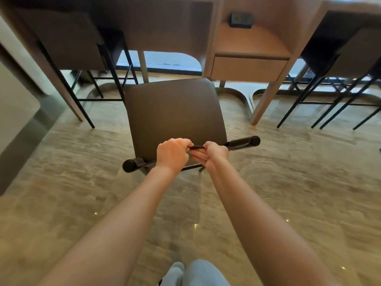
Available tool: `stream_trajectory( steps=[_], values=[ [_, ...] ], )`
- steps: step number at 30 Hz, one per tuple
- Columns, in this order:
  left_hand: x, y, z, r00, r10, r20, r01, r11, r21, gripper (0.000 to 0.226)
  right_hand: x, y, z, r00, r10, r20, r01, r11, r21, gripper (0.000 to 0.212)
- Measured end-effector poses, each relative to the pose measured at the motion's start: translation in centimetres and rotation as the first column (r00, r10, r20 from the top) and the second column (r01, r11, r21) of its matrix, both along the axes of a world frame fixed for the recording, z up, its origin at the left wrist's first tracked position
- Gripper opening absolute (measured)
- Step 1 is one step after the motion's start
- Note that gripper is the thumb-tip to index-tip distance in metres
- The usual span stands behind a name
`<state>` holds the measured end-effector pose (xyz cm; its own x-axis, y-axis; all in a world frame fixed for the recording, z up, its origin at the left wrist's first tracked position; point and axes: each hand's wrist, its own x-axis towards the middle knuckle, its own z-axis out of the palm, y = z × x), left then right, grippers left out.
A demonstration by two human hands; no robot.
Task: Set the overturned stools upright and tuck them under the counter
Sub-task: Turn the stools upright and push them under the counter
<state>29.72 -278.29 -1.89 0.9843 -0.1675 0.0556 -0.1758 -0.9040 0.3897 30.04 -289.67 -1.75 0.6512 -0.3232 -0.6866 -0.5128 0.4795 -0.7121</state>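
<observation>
A brown padded stool [173, 112] stands upright on the floor in front of me, its seat facing up and its far edge near the wooden counter [206, 46]. A low black back bar [243, 142] with rounded ends runs along the near side of the seat. My left hand [173, 153] and my right hand [215, 152] both grip the middle of that bar, side by side and almost touching. The stool's legs are mostly hidden under the seat.
Another stool [68, 44] stands tucked under the counter at the left, and one more stool [354, 52] at the right. A counter leg [266, 100] comes down right of the held stool. A drawer unit [249, 68] hangs under the counter. The floor is glossy beige stone.
</observation>
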Motion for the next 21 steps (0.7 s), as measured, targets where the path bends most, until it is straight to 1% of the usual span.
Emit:
stream_trajectory(
  steps=[4, 8, 12, 14, 17, 21],
  values=[
    [2.3, 0.3, 0.4, 0.999, -0.016, 0.043, 0.015, 1.0, 0.023, 0.032, 2.3, -0.3, 0.9, 0.994, 0.106, 0.025, -0.106, 0.994, -0.001, 0.012],
    [4.9, 0.7, 1.4, 0.995, 0.011, 0.095, -0.012, 1.0, 0.013, 0.031, 5.3, 0.0, 1.5, 0.989, 0.141, 0.042, -0.14, 0.99, -0.022, 0.012],
    [7.4, 1.1, 2.0, 0.99, 0.07, 0.122, -0.064, 0.997, -0.053, 0.028, 8.2, 0.1, 1.7, 0.977, 0.21, 0.046, -0.208, 0.977, -0.045, 0.01],
    [8.5, 1.0, 1.9, 0.985, 0.105, 0.134, -0.095, 0.992, -0.078, 0.028, 9.8, -0.2, 1.9, 0.964, 0.263, 0.047, -0.261, 0.965, -0.037, 0.015],
    [10.8, 0.9, 1.9, 0.982, 0.138, 0.128, -0.124, 0.986, -0.11, 0.028, 12.3, -0.4, 2.3, 0.955, 0.292, 0.049, -0.291, 0.957, -0.015, 0.02],
    [13.7, 1.3, 1.9, 0.98, 0.169, 0.106, -0.151, 0.975, -0.16, 0.027, 15.3, 0.1, 2.7, 0.948, 0.313, 0.053, -0.312, 0.95, -0.011, 0.022]
  ],
)
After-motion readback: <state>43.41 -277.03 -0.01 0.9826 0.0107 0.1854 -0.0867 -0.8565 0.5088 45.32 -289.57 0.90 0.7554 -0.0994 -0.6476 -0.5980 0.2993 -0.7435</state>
